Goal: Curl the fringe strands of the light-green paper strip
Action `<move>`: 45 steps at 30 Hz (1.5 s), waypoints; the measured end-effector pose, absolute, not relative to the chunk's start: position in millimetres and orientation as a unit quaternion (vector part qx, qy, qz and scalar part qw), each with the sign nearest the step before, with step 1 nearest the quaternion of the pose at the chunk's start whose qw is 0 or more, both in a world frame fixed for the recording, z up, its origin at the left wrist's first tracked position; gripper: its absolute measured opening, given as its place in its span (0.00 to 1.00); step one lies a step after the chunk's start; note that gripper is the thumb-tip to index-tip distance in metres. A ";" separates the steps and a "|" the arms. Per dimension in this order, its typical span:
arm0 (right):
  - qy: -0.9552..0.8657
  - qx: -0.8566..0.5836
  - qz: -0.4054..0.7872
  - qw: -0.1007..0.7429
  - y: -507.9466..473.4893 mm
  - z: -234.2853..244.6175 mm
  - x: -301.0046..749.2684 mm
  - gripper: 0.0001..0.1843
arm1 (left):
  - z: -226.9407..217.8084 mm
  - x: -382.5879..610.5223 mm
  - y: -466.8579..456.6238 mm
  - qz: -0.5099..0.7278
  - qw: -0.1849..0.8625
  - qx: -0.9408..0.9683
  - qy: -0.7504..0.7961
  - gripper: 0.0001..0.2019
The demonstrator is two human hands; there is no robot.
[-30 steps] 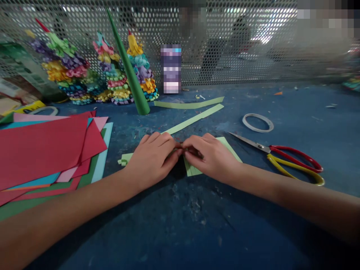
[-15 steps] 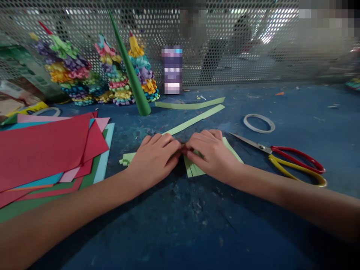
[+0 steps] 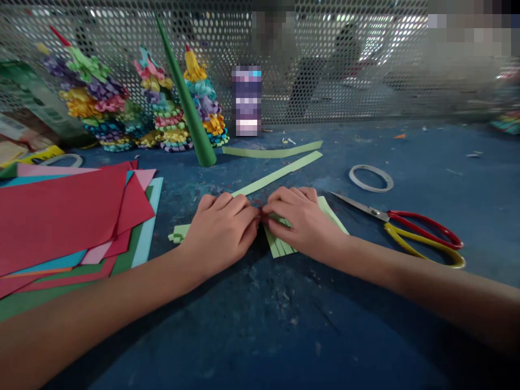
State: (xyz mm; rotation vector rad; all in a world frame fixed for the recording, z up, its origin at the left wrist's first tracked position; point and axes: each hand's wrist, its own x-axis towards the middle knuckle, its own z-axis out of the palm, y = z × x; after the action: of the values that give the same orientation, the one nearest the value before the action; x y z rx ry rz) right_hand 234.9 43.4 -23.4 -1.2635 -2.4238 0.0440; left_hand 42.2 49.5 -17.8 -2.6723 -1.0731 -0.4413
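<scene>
My left hand [image 3: 221, 230] and my right hand [image 3: 303, 219] meet fingertip to fingertip on the blue table [image 3: 260, 325]. Both pinch a light green paper strip [image 3: 280, 246] that is cut into narrow fringes. Its curled end [image 3: 177, 234] sticks out to the left of my left hand. The part between my fingers is hidden. Two long light green strips [image 3: 280, 170] lie just behind my hands.
A stack of coloured paper sheets [image 3: 69, 216] lies at the left. Red-and-yellow scissors [image 3: 406, 227] and a tape ring [image 3: 371, 177] sit at the right. Several colourful paper trees [image 3: 162, 108] and a green cone [image 3: 190, 114] stand before a perforated metal screen [image 3: 325, 54].
My fingers have shifted slightly along the green strip; the hands stay in the same place.
</scene>
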 end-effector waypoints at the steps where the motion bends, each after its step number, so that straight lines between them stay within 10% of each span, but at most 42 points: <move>1: -0.870 -0.455 0.009 0.193 43.6 -24.1 234.7 0.06 | -17.2 42.5 48.8 -0.153 0.105 -0.911 -0.368 0.10; 45: -0.850 -0.408 0.203 0.265 28.2 -19.6 264.1 0.10 | -22.3 58.0 44.0 -0.134 0.113 -0.960 -0.218 0.09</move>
State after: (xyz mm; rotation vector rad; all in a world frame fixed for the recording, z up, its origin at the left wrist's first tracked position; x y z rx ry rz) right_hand 264.1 28.2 -19.6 -1.1018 -2.2965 0.5481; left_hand 58.0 44.0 -22.3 -2.8158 -0.6405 -0.3940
